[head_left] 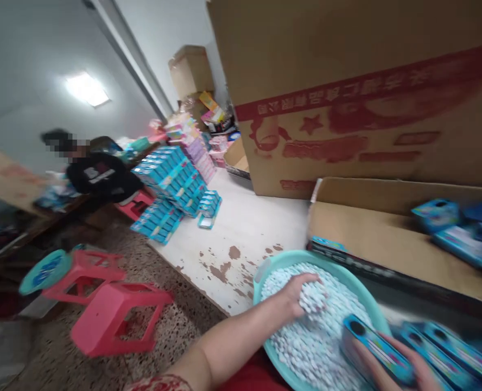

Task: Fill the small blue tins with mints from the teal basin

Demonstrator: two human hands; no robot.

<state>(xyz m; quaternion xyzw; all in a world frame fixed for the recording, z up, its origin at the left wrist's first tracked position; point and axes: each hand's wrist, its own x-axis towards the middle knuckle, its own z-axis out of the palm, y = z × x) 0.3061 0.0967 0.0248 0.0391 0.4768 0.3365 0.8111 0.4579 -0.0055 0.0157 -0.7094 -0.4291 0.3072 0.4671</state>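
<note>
A teal basin full of small pale blue-white pieces stands at the lower middle. My left hand is over the basin, its fingers curled round a heap of the pieces. At the basin's right side, my right hand grips a blue box that has a dark round hole near its upper end. More blue boxes of the same kind lie to the right of my right hand.
An open cardboard tray holds blue packages behind the basin. A large carton stands behind it. Stacked blue boxes rise from the white table. Red stools and a seated person are at left.
</note>
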